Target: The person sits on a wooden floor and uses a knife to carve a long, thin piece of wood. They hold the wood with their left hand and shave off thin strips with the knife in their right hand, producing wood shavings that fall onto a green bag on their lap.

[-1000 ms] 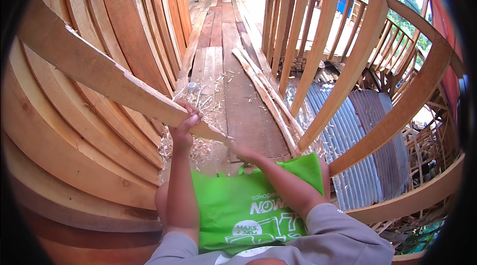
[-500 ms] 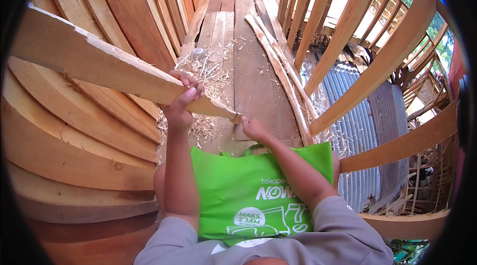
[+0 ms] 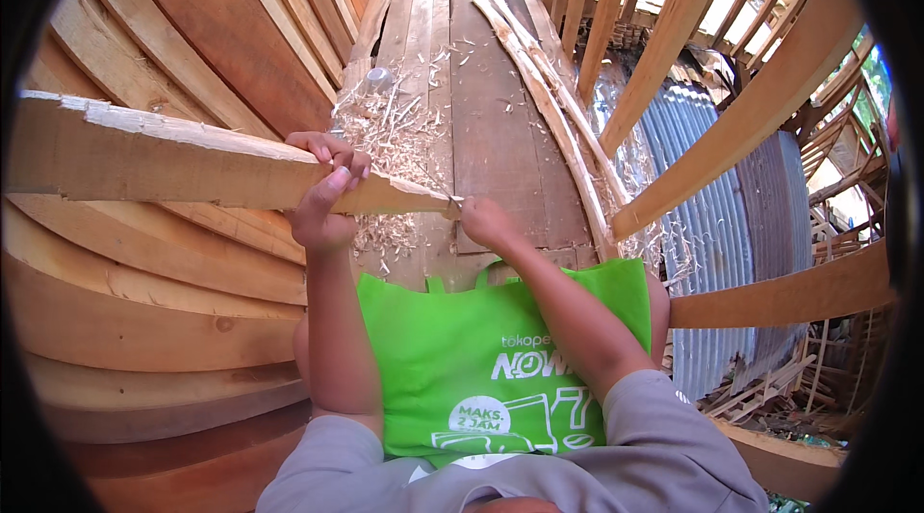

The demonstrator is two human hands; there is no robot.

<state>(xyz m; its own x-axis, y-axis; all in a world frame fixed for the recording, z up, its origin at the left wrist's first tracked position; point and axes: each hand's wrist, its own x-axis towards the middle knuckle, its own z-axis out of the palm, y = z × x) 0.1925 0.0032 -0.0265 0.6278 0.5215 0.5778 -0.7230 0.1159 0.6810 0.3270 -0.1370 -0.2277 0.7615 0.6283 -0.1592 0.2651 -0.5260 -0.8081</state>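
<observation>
Head view: a green bag (image 3: 423, 320) covers the legs (image 3: 658, 306), probably against shavings (image 3: 393, 128). Beyond it, the left hand (image 3: 327, 191) wraps the plank (image 3: 173, 157), which reaches in from the left, likely to steady it. The right hand (image 3: 488, 222) meets its tapered tip; what it pinches, if anything, I cannot tell. Farther off, poles (image 3: 532, 72) lie along the floor (image 3: 486, 128).

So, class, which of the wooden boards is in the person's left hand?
The tapered plank with the splintery, pale upper edge, gripped near its narrow end by the left hand. It crosses in front of the wall boards, which no hand touches.
</observation>
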